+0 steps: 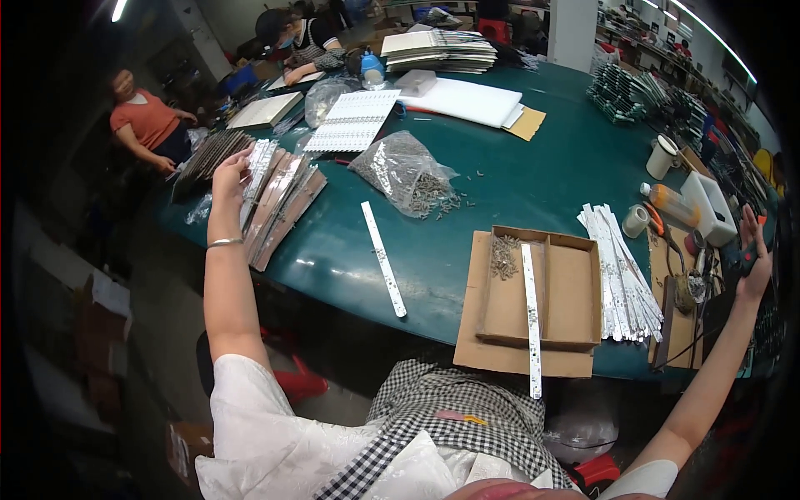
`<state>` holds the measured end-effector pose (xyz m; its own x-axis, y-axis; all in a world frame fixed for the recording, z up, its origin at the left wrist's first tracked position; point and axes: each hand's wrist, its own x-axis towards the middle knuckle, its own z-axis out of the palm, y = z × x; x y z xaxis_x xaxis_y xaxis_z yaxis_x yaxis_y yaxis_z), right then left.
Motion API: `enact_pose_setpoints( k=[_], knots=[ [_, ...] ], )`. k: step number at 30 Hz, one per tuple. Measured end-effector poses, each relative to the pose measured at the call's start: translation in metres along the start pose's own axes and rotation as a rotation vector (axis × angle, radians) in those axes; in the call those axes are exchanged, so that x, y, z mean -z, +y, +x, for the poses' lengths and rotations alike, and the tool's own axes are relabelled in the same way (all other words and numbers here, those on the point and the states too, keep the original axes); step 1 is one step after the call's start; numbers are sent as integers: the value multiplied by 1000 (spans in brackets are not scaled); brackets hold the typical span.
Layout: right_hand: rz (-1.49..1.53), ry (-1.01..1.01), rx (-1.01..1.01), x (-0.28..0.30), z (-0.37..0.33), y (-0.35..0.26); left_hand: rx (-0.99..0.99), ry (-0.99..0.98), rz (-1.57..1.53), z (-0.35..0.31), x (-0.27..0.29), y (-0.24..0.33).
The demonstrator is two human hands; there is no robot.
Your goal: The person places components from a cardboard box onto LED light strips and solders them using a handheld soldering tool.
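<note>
At the far left of the green table, my left hand (232,173) has its fingers bent at the upper end of a bundle of white strips (257,179). Beside that bundle lie brown and silvery strips (283,200). Over at the right edge, my right hand (757,265) has its fingers stretched upward beside a dark object (744,260); whether it touches the palm I cannot tell. One speckled white strip (383,260) lies alone on the table. Another white strip (532,321) rests across a shallow cardboard box (572,287) with small metal pieces (503,257) in one compartment.
A clear bag (400,171) spills small metal pieces at the table's middle. White strips (617,275) are heaped right of the box, near a bottle (671,202) and a mug (662,157). Spiral-bound sheets (354,119) lie farther back. Two people (148,125) are across the table.
</note>
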<state>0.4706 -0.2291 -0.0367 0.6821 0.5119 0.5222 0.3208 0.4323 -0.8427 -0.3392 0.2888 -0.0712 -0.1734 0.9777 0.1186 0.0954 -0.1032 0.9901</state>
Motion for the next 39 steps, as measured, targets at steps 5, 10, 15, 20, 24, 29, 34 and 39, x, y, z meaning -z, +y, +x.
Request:
enact_pose_setpoints(
  k=[5, 10, 15, 20, 24, 29, 34, 39],
  knots=[
    [-95, -118, -60, 18, 8, 3, 39, -40, -43, -4, 5, -3],
    [-100, 40, -124, -4, -52, 11, -205, -301, 56, -73, -36, 12],
    [-77, -40, -54, -110, -161, -12, -350, -535, 135, -199, -96, 20],
    [-62, -94, -231, -147, -238, -12, -537, -839, 81, -309, -156, 19],
    [-203, -272, -531, -178, -270, -24, -753, -942, -119, -369, -197, 5],
    [28, -347, -406, -206, -301, -16, -706, -1069, -344, -405, -221, 6],
    [72, -156, -578, -222, -323, -13, -578, -1107, -442, -423, -231, -3],
    [65, -260, -378, -225, -326, -10, -524, -1130, -418, -427, -233, -12]
  ],
)
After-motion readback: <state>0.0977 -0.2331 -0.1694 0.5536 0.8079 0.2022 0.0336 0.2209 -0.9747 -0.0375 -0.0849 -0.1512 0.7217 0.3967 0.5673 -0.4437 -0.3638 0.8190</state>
